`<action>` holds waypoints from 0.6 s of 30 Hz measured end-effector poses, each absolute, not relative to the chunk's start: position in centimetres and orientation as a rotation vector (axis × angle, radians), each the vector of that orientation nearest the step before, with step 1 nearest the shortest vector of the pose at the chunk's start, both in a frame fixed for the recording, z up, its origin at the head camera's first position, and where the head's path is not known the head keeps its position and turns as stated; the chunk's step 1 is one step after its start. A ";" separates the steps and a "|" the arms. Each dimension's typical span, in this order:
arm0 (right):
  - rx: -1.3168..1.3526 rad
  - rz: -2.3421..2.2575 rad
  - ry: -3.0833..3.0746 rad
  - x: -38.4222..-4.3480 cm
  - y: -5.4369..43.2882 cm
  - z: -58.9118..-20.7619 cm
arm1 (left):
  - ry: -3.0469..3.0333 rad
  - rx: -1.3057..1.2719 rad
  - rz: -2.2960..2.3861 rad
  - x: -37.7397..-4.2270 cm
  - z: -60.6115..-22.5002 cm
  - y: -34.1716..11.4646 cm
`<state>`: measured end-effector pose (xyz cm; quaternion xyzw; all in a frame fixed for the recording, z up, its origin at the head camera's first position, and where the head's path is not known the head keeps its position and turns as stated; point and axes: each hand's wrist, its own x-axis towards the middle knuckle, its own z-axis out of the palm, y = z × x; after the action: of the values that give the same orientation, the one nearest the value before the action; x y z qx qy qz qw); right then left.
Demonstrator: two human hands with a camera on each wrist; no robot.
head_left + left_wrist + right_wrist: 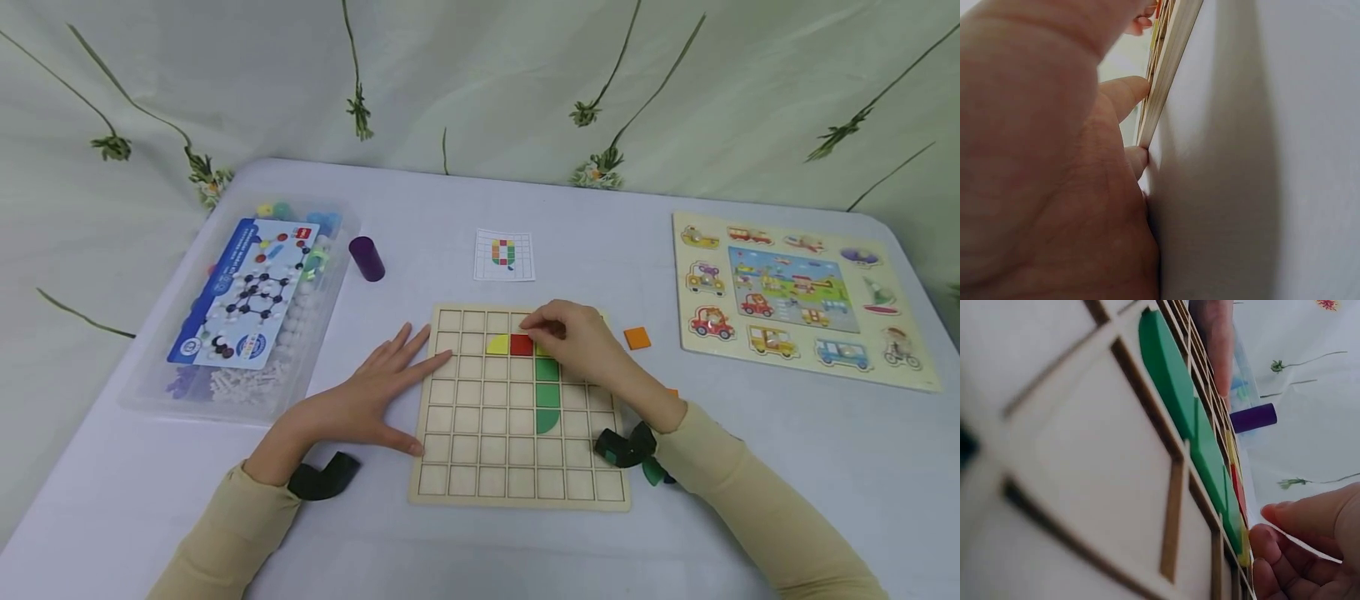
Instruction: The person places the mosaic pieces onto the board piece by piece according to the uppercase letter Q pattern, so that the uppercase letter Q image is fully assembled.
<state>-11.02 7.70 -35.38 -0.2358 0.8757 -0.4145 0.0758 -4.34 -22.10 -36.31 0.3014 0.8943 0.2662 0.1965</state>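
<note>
Board (480,481) of pale wood, square, thin raised slats dividing it into cells; a flat red square (521,345) lies in an upper cell beside a round-cornered yellow tile (498,344), with smooth green tiles (547,395) in a column lower right. Left hand (367,406): fingers straight, spread, touching the board's left edge. Right hand (579,340): fingers bent at the red square; whether they pinch anything cannot be told

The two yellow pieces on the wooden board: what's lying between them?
A red square lies between the yellow pieces, in the same row of the board. The head view shows it, and so does the right wrist view.
</note>
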 end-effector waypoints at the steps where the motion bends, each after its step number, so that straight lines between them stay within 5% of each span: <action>1: -0.706 -1.252 2.623 -11.0 7.9 -35.2 | 2.504 0.845 0.747 -4.3 -36.3 -22.1; 18: -0.481 -1.306 2.734 -8.7 17.7 -32.6 | 2.505 0.853 0.734 -4.3 -36.2 -22.0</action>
<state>-8.68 17.72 -32.64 -0.1567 0.8905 -0.4254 0.0371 -4.32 -22.03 -36.17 0.3045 0.8944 0.2622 0.1964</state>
